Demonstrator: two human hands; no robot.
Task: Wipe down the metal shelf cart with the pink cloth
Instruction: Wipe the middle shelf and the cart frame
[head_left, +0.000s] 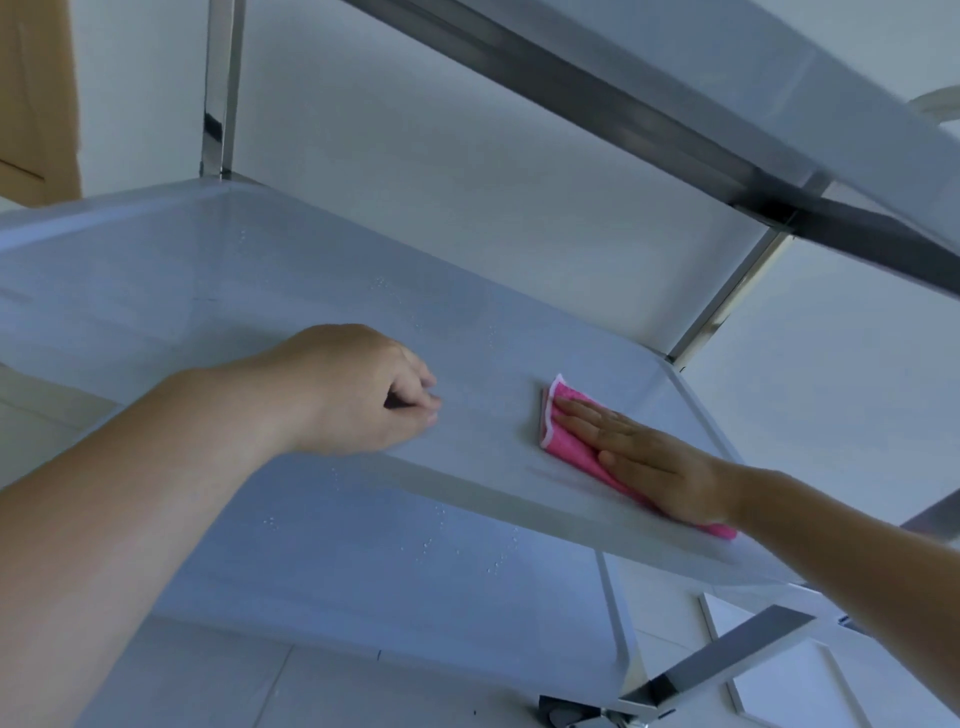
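Pink cloth (569, 439), folded and edged in white, lies flat on the middle shelf (260, 291) of a metal shelf cart (613, 109), toward the shelf's right end near a rear upright post (727, 296). The person's right hand (649, 462) presses on it, fingers (582, 415) straight and held together, palm down. The left hand (358, 389) rests well apart from the cloth at the shelf's front edge, its fingers curled loosely and holding nothing visible. Water droplets (384, 283) dot the middle shelf and the lower shelf (415, 597). A caster (563, 717) shows at the cart's foot on the tiled floor (234, 691).
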